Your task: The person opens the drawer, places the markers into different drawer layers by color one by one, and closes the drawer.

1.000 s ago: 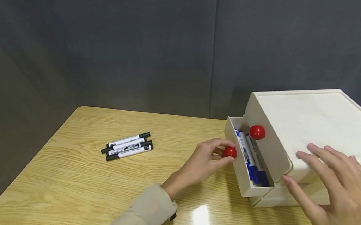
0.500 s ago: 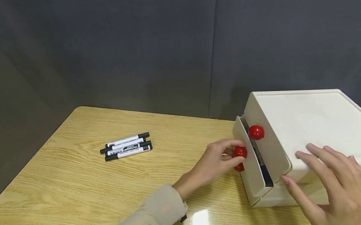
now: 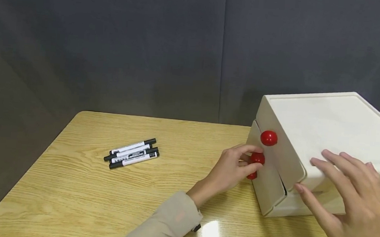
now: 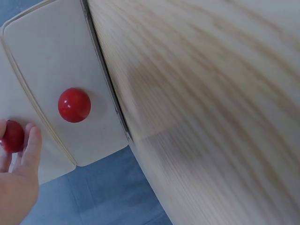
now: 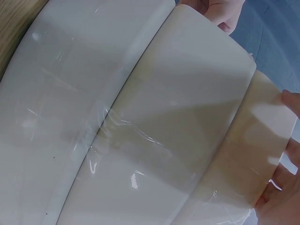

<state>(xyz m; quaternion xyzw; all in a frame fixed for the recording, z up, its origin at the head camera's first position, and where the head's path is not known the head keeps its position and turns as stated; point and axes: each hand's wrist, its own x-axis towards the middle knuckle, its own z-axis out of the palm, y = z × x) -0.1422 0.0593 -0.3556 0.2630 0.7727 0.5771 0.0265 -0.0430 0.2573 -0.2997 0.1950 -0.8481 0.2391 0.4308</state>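
A white drawer cabinet (image 3: 330,122) stands on the right of the table, with red round knobs on its front. My left hand (image 3: 227,170) pinches the middle drawer's knob (image 3: 258,159) between thumb and fingers. That drawer (image 3: 272,180) sits nearly flush, with a thin dark gap at its near upper corner. In the left wrist view, the bottom knob (image 4: 74,105) shows beside the gripped one. My right hand (image 3: 354,206) rests on the cabinet's near top edge, fingers spread, thumb by the front corner. The drawer's contents are hidden now.
Several black-capped whiteboard markers (image 3: 133,154) lie together on the wooden table (image 3: 70,191), left of the cabinet. The top drawer's knob (image 3: 269,138) juts out just above my left fingers. A dark cloth (image 3: 148,48) hangs behind the table.
My left hand has moved right, pushing the middle drawer from partly pulled out to nearly flush. The blue-capped markers inside it went out of sight. My right hand has stayed in place.
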